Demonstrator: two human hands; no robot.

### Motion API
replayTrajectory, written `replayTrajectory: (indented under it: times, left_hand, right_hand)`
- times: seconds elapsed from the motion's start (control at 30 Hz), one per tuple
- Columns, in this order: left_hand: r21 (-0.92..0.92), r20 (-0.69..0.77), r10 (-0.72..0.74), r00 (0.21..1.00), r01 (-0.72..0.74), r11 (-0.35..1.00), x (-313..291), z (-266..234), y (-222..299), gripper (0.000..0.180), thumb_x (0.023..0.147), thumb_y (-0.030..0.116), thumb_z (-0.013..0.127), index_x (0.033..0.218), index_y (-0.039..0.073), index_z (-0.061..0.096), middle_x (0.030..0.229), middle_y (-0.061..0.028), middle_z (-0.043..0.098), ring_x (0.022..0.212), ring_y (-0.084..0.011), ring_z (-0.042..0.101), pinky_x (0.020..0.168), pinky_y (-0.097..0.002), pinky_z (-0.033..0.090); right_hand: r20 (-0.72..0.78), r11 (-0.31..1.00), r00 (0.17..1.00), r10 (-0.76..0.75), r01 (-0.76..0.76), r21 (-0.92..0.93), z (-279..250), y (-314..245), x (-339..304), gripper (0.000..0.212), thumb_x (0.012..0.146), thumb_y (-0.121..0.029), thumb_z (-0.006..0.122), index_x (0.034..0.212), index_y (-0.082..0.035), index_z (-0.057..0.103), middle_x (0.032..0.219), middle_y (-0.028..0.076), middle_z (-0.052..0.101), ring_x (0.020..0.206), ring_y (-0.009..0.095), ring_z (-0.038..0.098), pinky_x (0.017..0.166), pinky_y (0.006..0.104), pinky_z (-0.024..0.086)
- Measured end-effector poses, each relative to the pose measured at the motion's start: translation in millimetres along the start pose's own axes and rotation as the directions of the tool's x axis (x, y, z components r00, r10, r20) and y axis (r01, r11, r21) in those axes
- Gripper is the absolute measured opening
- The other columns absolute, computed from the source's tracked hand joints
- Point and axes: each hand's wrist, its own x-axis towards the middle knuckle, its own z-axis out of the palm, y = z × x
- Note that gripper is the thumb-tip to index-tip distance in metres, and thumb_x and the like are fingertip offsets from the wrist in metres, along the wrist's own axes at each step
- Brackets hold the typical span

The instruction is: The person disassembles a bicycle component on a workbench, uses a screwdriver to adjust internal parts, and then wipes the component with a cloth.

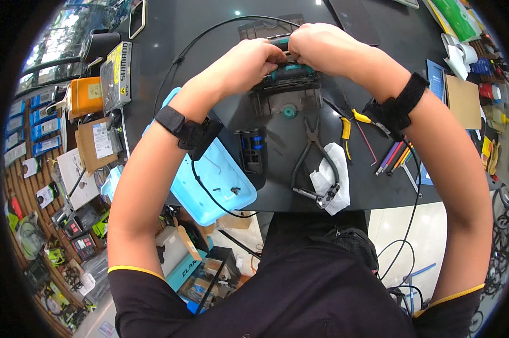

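My left fingers point(272, 50) and right fingers point(298, 46) are bent and brought close together over the black-and-teal device point(293, 73), touching it from either side; the tips are partly hidden, so I cannot tell whether either set is closed on a part of it. The device sits at the far middle of the dark tabletop point(204, 70), straight ahead of me, with a smoky translucent plate point(271, 103) reaching out on its near side and a teal disc point(289, 111) on that plate. A black cable point(209, 29) arcs past on the left and runs up toward my right fingers. Black straps circle both my wrists. Nearer to me, a black case point(251, 151) with blue parts lies beside the pale blue tray point(201, 188), which holds a few small dark pieces. To the right of the case, dark-handled pliers point(312, 134) lie spread, one handle over a crumpled white tissue point(340, 163). Beyond them come a yellow-and-black handled tool point(346, 132), a thin pinkish-red hex key point(365, 138) and a row of coloured hex keys point(393, 155). At the far left edge lie a phone point(137, 19) and a yellow-and-grey box point(117, 76).
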Motion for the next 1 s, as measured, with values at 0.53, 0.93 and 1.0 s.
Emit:
replayTrajectory:
  times: [0.53,0.93,1.0]
  left_hand:
    - [0.379,-0.042,0.098,0.994,-0.075,0.922,5,9,3,0.019,0.093,0.011,0.059,0.109,0.002,0.065,0.105,-0.0175,0.062,0.099,-0.0367,0.062,0.088,-0.0419,0.052]
    - [0.436,-0.248,0.280,0.927,-0.151,0.887,-39,9,-31,0.019,0.086,0.010,0.067,0.102,0.002,0.062,0.100,-0.0109,0.062,0.092,-0.0323,0.062,0.078,-0.0433,0.051]
    - [0.495,-0.275,0.339,0.900,-0.170,0.852,-38,14,-36,0.018,0.086,0.015,0.067,0.100,0.004,0.061,0.097,-0.0085,0.061,0.090,-0.0296,0.061,0.076,-0.0429,0.049]
  right_hand:
    - [-0.096,0.948,0.988,-0.121,0.144,0.283,11,10,-1,0.017,0.085,-0.015,0.065,0.091,0.000,0.068,0.087,0.020,0.068,0.089,0.038,0.065,0.081,0.0451,0.052]
    - [-0.110,0.989,0.992,-0.065,0.079,0.124,16,-3,-6,0.015,0.089,-0.014,0.061,0.095,-0.003,0.067,0.097,0.016,0.066,0.094,0.036,0.065,0.083,0.0444,0.051]
    - [-0.101,0.992,0.993,-0.055,0.066,0.112,15,-6,-6,0.014,0.090,-0.014,0.060,0.095,-0.003,0.067,0.097,0.016,0.066,0.094,0.036,0.065,0.083,0.0443,0.051]
